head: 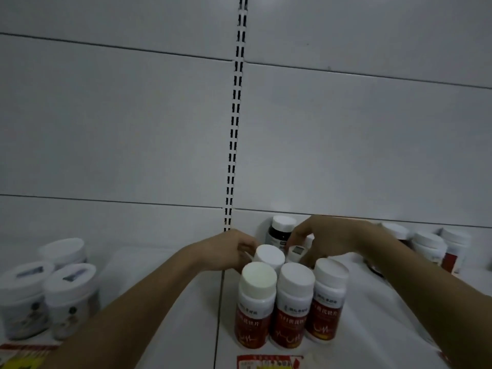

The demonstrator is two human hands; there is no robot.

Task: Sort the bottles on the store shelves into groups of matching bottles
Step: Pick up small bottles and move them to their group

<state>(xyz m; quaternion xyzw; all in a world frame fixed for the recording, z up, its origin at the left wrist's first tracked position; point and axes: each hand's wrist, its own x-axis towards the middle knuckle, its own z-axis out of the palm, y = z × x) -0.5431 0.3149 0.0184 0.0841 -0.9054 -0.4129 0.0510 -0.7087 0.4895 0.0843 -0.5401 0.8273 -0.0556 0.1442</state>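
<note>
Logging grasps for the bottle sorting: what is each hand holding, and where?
Left hand touches the rear white-capped bottle near its cap; right hand reaches behind it. Firm holds cannot be told.

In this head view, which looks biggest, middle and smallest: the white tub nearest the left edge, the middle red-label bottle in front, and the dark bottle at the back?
1. White tub, widest as seen.
2. Middle red-label bottle; it sits nearer the camera, so its rank against the tub is unsure.
3. Dark bottle, smallest as seen, though farthest away and partly hidden.
</note>
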